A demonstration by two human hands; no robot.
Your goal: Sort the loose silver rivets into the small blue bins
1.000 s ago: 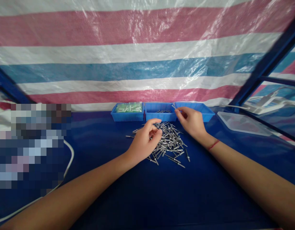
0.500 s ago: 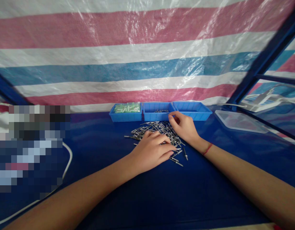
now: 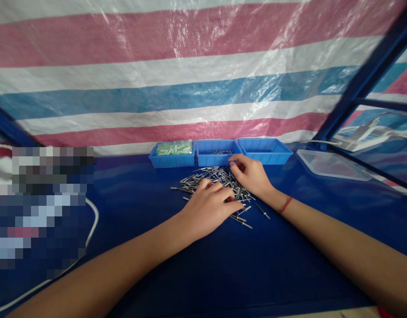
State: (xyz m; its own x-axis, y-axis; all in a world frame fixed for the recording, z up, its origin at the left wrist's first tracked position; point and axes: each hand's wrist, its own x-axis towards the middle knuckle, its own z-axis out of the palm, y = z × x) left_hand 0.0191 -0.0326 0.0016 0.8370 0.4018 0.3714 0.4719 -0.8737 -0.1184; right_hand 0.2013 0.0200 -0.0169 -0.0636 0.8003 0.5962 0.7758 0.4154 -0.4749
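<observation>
Two bare hands show on my feed from the head camera, reaching over a blue surface (image 3: 190, 282) to a heap of silvery rivets (image 3: 220, 174). The left hand (image 3: 206, 208) is palm down over the near part of the heap, its fingers (image 3: 226, 194) bent and slightly spread, with rivets showing around them; from here I cannot tell whether they grip one. The right hand (image 3: 253, 176) is at the heap's right edge, just in front of the middle blue bin (image 3: 210, 160). I see its thumb and index finger close together, narrowly parted at most, but cannot tell whether a rivet sits between them. A red string (image 3: 286, 204) circles that wrist. More rivets (image 3: 222, 152) lie inside the middle blue bin, and one loose rivet (image 3: 263, 211) lies just right of the heap. The left blue bin (image 3: 173, 161) holds green-tinted pieces (image 3: 175, 148) too small for me to make out; the right blue bin (image 3: 274, 158) stands just beside the middle one. Farther right I see a flat translucent plastic piece (image 3: 332, 166). A striped sheet (image 3: 177, 101) hangs behind the bins.
</observation>
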